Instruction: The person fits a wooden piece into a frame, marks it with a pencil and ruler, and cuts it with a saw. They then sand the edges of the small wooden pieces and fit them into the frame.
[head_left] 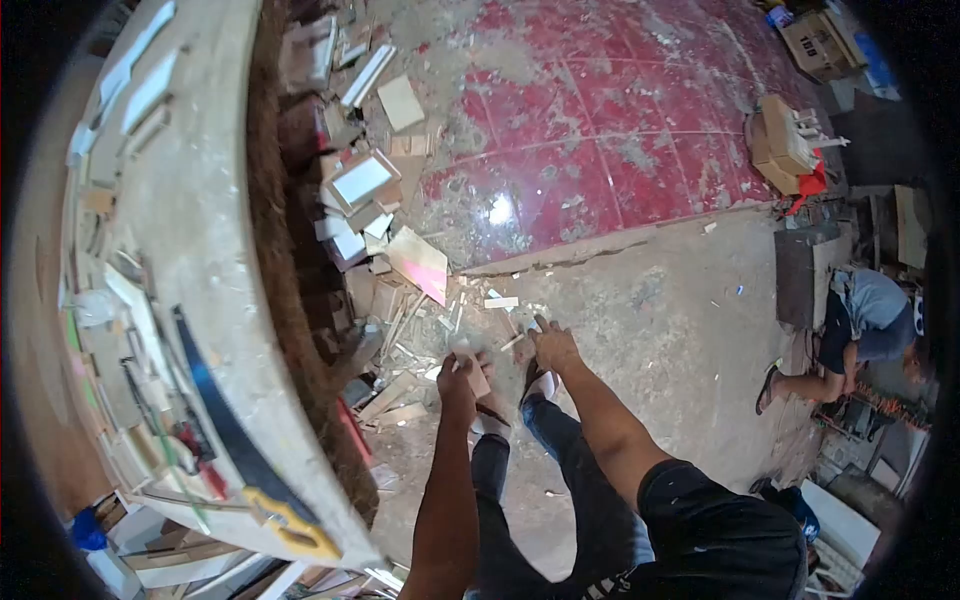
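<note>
My left hand is closed around a small flat piece of light brown wood, held low over the floor in front of my feet. To its right, my right hand reaches down above my shoe with its fingers apart, and I see nothing held in it. A narrow white strip lies on the floor just beyond both hands. Scattered sticks and small wood offcuts surround the left hand. Farther off rests a pale board with a pink patch.
On my left stands a workbench carrying a handsaw with a yellow handle. Offcuts pile up beside it, including a white-faced block. Red tiled flooring lies ahead. At right are cardboard boxes and a bent-over person.
</note>
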